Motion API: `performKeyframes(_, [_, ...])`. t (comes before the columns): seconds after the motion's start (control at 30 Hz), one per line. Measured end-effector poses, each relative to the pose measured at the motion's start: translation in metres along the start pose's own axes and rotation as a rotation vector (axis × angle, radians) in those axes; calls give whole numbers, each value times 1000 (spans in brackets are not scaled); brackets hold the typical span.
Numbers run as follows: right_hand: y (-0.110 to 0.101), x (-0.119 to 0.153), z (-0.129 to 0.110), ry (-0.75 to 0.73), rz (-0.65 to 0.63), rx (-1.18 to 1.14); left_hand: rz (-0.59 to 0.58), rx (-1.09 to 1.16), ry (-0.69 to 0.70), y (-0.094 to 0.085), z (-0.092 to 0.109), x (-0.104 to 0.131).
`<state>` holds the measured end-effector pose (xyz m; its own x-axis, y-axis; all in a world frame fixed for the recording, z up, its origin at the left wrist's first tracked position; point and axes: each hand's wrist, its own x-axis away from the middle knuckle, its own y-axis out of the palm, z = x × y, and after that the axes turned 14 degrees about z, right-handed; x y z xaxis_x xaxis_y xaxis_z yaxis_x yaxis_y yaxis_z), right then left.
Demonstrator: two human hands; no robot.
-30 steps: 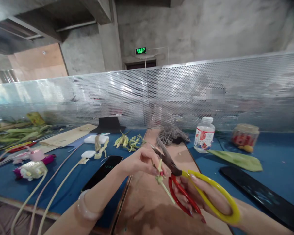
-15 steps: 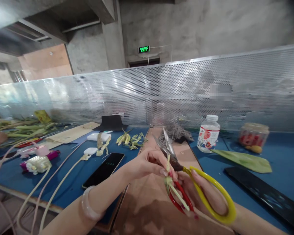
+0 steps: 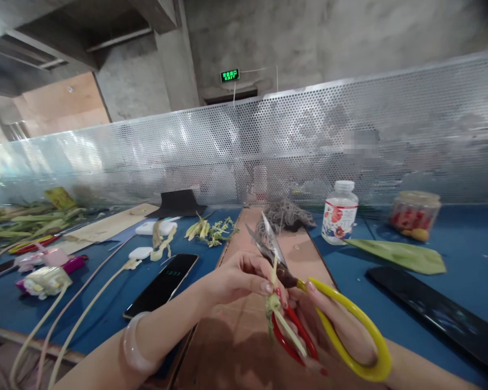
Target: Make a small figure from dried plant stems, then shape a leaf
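My left hand (image 3: 248, 276) pinches a small knotted piece of pale green plant strip (image 3: 273, 304), with a thin stalk sticking out above and a longer one pointing down. Scissors (image 3: 288, 276) with one yellow and one red handle loop hang on my right hand (image 3: 345, 325), the thumb through the yellow loop. Their blades are parted and point away from me, beside the left fingers. Fingers of my right hand lie close to the knotted piece; whether they touch it I cannot tell.
Left of my arm lies a phone (image 3: 162, 284), with charging cables and white cases (image 3: 140, 253) beyond. Small plant bits (image 3: 211, 232) and grey yarn (image 3: 288, 214) lie ahead. To the right are a bottle (image 3: 339, 214), a jar (image 3: 415, 214), a green husk (image 3: 398, 256) and a black phone (image 3: 435, 314).
The camera view has shifted slightly, so the background sits further left and a little higher. The knotted piece has turned slightly in my fingers; both hands keep their holds.
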<state>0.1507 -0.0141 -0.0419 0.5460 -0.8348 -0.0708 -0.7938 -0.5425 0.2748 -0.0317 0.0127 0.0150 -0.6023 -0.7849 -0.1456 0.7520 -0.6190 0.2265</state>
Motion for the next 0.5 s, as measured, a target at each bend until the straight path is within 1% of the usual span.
performKeyframes(0.1, [-1, 0, 2, 31, -18, -70, -8, -3, 1, 1, 0, 0])
performKeyframes(0.27, [0, 0, 3, -8, -24, -147, 2, 9, 1, 2, 2, 1])
performKeyframes(0.5, [-3, -1, 4, 33, -68, -139, 0, 16, -8, 2, 1, 3])
